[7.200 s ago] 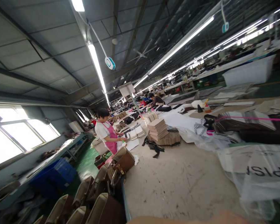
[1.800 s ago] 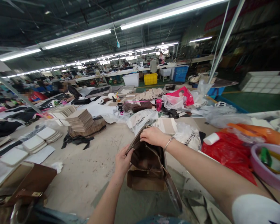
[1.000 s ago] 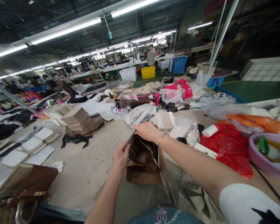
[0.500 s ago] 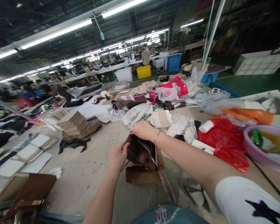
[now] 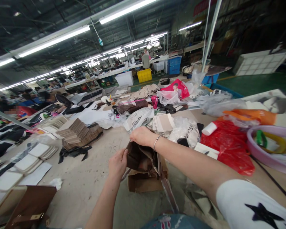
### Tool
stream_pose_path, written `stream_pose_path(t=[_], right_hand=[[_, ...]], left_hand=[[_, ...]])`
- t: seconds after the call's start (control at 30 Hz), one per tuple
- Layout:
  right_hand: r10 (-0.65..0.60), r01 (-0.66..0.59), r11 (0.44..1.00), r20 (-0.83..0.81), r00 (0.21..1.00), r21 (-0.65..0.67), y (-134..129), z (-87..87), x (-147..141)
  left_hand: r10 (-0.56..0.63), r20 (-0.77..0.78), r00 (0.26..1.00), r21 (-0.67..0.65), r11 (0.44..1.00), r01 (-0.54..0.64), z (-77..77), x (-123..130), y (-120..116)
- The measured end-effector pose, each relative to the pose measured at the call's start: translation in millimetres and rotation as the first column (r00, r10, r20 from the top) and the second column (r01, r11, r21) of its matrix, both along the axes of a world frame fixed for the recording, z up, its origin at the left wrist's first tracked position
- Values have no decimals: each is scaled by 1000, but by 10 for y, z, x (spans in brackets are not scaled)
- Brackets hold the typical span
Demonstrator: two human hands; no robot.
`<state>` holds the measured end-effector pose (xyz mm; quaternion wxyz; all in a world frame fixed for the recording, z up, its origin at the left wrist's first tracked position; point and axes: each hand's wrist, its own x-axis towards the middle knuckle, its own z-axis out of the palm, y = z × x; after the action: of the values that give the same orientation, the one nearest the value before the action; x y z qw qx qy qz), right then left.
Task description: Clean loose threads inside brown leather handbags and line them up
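Observation:
A dark brown handbag [image 5: 143,159] stands with its mouth open before me, over a cardboard box [image 5: 145,183] near the table's front edge. My left hand [image 5: 118,163] pinches the bag's left rim, thumb on top. At the far rim, my right hand [image 5: 143,136] is closed with its fingers curled over the edge. A strap [image 5: 169,194] hangs from the bag's right side toward me. Another brown bag [image 5: 30,203] with a metal clasp lies at the lower left.
Stacked brown board pieces [image 5: 73,133] stand left of the bag, with white padded panels [image 5: 26,162] beyond. To the right lie a red plastic bag [image 5: 226,149] and a purple basin [image 5: 250,146]. A pink cup [image 5: 154,101] stands farther back. A co-worker [image 5: 146,59] stands in the distance.
The view has shifted slightly. Both hands keep their hold on the bag's rim, and the bag stays over the box with hardly any movement.

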<state>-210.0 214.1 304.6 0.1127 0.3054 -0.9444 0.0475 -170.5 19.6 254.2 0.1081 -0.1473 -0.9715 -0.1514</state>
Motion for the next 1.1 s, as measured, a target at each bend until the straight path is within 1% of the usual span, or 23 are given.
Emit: stream_pose_path(t=[0.03,0.1,0.17,0.23,0.3,0.4,0.47,0.57,0.67,0.8,1.1], right_hand=[[3,-3,1000,-2,1000,0,4,-1,-8],[12,-12,1000,0,1000,4,7,-6,-24],[17,-17,1000,4,1000,11,0,-10,-37],[7,-8,1000,7,1000,17,-11,-7,-43],[-7,6,1000,17,1000,25,-7,6,-42],[-23,21,999,43,999,39,68,39,-34],[-19,18,999,50,999,32,159,62,-31],[-8,7,1000,24,1000,17,287,84,-39],[-39,39,998,-5,999,40,323,79,-65],[-69,69,997,-19,997,36,262,47,-104],[-91,91,995,-26,996,27,239,5,-155]], left_hand=[[-24,44,999,-28,999,25,70,-1,-7],[-111,180,977,-56,991,123,228,-20,-15],[-210,306,929,-27,973,229,366,-71,5],[-258,332,907,9,963,271,439,-152,67],[-223,282,933,-17,971,237,434,-246,163],[-140,216,966,-106,980,166,343,-364,293],[-109,196,975,-133,982,137,284,-406,325],[-74,185,980,-135,986,100,241,-426,299],[-61,192,980,-121,989,85,234,-427,256],[-61,199,978,-113,990,85,241,-419,244],[-43,227,973,-170,982,83,257,-426,278]])
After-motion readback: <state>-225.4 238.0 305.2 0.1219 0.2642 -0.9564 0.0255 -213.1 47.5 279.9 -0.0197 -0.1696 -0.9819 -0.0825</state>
